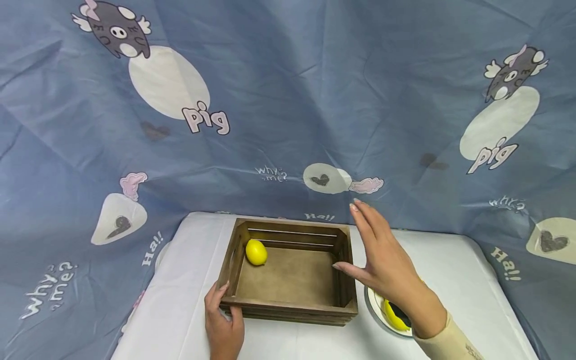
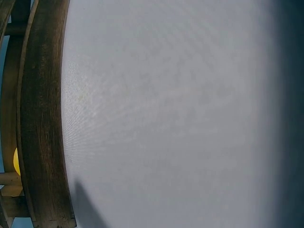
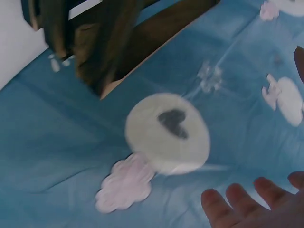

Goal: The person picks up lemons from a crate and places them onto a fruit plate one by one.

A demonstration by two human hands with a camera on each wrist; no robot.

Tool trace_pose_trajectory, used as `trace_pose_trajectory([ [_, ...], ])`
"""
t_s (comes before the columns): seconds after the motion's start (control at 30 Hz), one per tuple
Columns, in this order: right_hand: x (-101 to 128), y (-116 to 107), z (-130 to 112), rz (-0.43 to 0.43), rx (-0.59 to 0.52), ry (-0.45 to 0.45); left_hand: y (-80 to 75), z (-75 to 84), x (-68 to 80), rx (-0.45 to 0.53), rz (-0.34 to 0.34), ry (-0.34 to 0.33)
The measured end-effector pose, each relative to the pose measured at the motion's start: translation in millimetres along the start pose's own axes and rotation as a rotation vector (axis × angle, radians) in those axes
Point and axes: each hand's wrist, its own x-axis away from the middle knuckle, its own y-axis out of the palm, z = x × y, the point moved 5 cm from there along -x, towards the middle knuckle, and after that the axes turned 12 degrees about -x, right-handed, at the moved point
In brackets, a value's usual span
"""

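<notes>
A brown slatted wooden crate (image 1: pixel 288 303) stands on the white table. One yellow lemon (image 1: pixel 256 252) lies inside it, at the far left corner. My left hand (image 1: pixel 225 325) grips the crate's near left corner, with fingers along the left side and thumb against the front. My right hand (image 1: pixel 387 255) is raised by the crate's right side, fingers extended and thumb spread apart, with nothing in it. In the right wrist view, fingertips (image 3: pixel 242 197) show at the lower right, apart from the crate. Below the right wrist, a plate (image 1: pixel 374 305) is partly hidden.
On the plate lie a yellow fruit (image 1: pixel 393 317) and something dark, both partly covered by the right forearm. A blue printed cloth (image 1: pixel 270 100) hangs behind and beside the table (image 1: pixel 189 280).
</notes>
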Motion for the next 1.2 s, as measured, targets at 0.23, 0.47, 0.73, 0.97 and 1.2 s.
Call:
trace_pose_trajectory([
  [0.23, -29, 26, -16, -0.191, 0.014, -0.100, -1.5, 2.2, -2.0, -0.001, 0.006, 0.006],
  [0.47, -48, 74, -22, -0.429, 0.041, -0.136, -5.1, -2.4, -1.9, -0.017, 0.003, 0.005],
  [0.73, -67, 124, -11, -0.565, -0.019, -0.051, -0.1, -2.8, 2.4, -0.016, -0.032, -0.017],
  [0.97, -83, 154, -15, -0.536, 0.108, -0.122, -0.3, -2.8, 3.4, -0.015, -0.032, -0.015],
  [1.2, -85, 186, -23, -0.637, 0.123, -0.128, 0.2, -4.2, 2.8, 0.007, -0.034, -0.005],
])
